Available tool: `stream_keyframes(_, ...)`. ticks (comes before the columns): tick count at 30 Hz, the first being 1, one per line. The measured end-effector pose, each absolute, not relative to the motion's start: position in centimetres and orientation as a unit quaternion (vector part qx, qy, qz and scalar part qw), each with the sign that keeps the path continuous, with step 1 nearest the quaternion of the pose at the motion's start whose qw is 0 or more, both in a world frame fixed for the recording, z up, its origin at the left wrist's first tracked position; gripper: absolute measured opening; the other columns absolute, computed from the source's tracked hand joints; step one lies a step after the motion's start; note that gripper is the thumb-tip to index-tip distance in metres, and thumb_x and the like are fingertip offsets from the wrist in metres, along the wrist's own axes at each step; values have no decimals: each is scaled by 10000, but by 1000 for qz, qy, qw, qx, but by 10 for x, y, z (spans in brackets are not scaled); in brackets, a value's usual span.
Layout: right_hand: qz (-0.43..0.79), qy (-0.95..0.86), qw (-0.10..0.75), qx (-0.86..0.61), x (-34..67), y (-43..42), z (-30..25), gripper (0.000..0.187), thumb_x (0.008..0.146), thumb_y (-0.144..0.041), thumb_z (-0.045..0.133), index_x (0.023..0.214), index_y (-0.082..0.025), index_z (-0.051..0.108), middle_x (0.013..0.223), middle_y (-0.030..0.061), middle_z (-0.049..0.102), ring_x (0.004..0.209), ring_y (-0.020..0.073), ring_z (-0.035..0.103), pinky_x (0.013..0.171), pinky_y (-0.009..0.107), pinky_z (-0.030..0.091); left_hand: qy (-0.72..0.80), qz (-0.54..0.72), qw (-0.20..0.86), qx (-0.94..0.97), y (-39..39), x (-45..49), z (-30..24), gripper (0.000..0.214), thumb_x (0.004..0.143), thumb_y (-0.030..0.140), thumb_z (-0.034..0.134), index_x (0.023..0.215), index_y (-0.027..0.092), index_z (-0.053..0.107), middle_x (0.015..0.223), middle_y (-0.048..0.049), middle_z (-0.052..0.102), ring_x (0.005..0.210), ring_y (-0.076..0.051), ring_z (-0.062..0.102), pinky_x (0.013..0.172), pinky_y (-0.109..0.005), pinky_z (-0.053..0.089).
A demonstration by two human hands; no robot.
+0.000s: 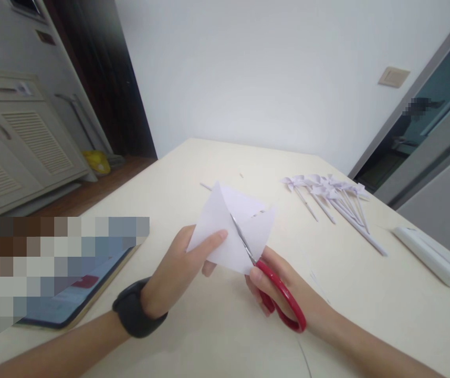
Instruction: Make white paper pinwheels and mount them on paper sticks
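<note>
My left hand [193, 251] pinches a white square of paper [212, 223] by its left side, thumb on top and fingers beneath. Slits run in from the paper's corners toward its middle. In my right hand [278, 273] is a pair of scissors with red handles [283, 294]. Their metal blades lie along the paper from its lower right edge, with the tips near its middle. Part of the lower handle is hidden by my right fingers. The paper is held just above the table.
Several white paper pinwheels [327, 189] on sticks lie at the back right of the pale table [161, 194]. A white packet [433, 257] rests at the right edge. To the left is a tablet [86, 294], partly blurred out. Behind the paper a thin white stick [206, 186] pokes out.
</note>
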State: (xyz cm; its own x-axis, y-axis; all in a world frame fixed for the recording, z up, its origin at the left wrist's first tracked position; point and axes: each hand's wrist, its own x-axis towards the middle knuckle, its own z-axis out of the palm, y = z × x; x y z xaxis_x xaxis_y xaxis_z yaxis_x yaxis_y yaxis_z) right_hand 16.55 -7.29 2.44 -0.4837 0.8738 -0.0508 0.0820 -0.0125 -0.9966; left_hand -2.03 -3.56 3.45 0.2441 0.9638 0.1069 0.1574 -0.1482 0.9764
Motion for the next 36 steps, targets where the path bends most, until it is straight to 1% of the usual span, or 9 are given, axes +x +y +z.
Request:
stream_keyframes(5,604,-617,297,-407,169,-68,23,222,872,-437,484,948,-233,442,680,-48,469,522,74,450,472,201,394,432,552,476,532,-27,-22,37,439,837,256,542,481,193,294,422,70,308,411,-82,325,442,-244,263)
stream_keyframes(8,534,-653,265,-468,176,-63,22,188,865,-397,499,959,-237,474,781,-14,542,608,102,498,538,235,428,416,580,484,506,-24,-22,37,426,832,227,538,489,196,286,429,72,290,413,-80,304,428,-242,243)
stream_keyframes(13,267,-757,236,-547,189,-47,11,203,830,-254,519,1032,-229,504,993,52,574,871,188,535,734,330,438,439,491,494,568,-31,-19,35,444,854,275,518,473,191,305,430,67,343,432,-84,370,493,-243,309)
stream_keyframes(18,128,-810,201,-535,196,-33,-6,109,808,-169,491,897,-187,550,939,85,543,886,215,509,750,355,419,462,378,500,627,-36,-17,38,384,862,354,488,520,187,444,467,50,467,478,-112,462,549,-250,364)
stream_keyframes(21,126,-816,206,-526,200,-29,-6,88,779,-147,513,825,-187,576,946,86,538,919,227,496,779,371,409,459,339,505,648,-36,-16,39,324,867,368,458,611,180,520,534,33,540,508,-129,486,524,-253,363)
stream_keyframes(25,143,-803,238,-527,208,-27,14,165,836,-150,427,844,-197,585,1009,77,546,917,198,514,786,349,421,462,317,476,678,-36,-14,37,364,859,382,457,553,186,471,543,36,511,535,-133,495,552,-252,368)
stream_keyframes(27,241,-747,330,-525,210,-27,26,250,910,-222,340,967,-216,583,1031,63,569,917,180,539,784,331,430,470,299,467,687,-35,-13,36,377,856,389,456,537,188,455,532,36,493,537,-137,499,558,-254,370)
stream_keyframes(31,420,-658,419,-464,208,-31,42,473,961,-389,166,947,-213,605,1010,59,616,951,181,553,778,315,435,471,243,475,702,-34,-11,35,396,856,384,447,512,188,449,512,21,500,554,-157,524,578,-267,382)
stream_keyframes(36,459,-631,409,-473,203,-35,40,163,854,-366,530,901,-214,564,881,12,595,764,132,555,604,231,407,458,211,493,709,-37,-9,39,343,854,375,445,583,176,510,524,17,516,539,-161,529,543,-265,384)
